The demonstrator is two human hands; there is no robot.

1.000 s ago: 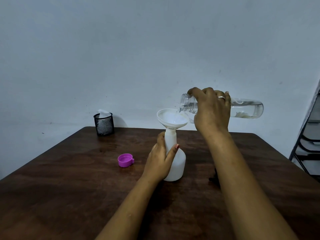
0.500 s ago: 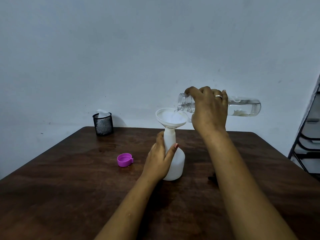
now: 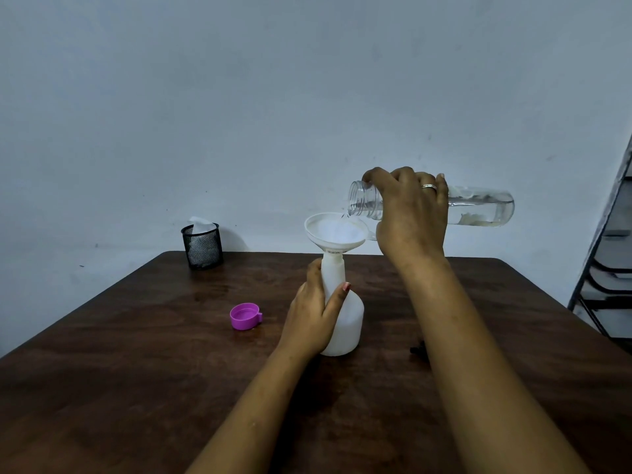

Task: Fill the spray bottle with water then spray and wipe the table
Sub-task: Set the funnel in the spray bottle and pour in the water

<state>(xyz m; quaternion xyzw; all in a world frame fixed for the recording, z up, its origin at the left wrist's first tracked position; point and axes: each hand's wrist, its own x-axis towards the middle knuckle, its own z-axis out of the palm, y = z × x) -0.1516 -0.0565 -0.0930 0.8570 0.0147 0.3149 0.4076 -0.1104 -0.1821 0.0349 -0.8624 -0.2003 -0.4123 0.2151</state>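
Observation:
A white spray bottle (image 3: 347, 323) without its spray head stands upright on the dark wooden table (image 3: 136, 371). A white funnel (image 3: 335, 232) sits in its neck. My left hand (image 3: 313, 314) grips the bottle at the neck and shoulder. My right hand (image 3: 410, 213) holds a clear water bottle (image 3: 478, 206) lying almost level above the table, its open mouth over the funnel's right rim. Water trickles from the mouth into the funnel. The water bottle still holds some water.
A purple cap (image 3: 244, 315) lies on the table left of the spray bottle. A black mesh cup (image 3: 201, 246) with white tissue stands at the far left edge. A small black object (image 3: 418, 348) peeks out behind my right forearm. A dark metal rack (image 3: 608, 268) stands right of the table.
The water bottle has tipped slightly further, its mouth dipping toward the funnel, and its water level has dropped a little. My left hand has kept its hold on the spray bottle.

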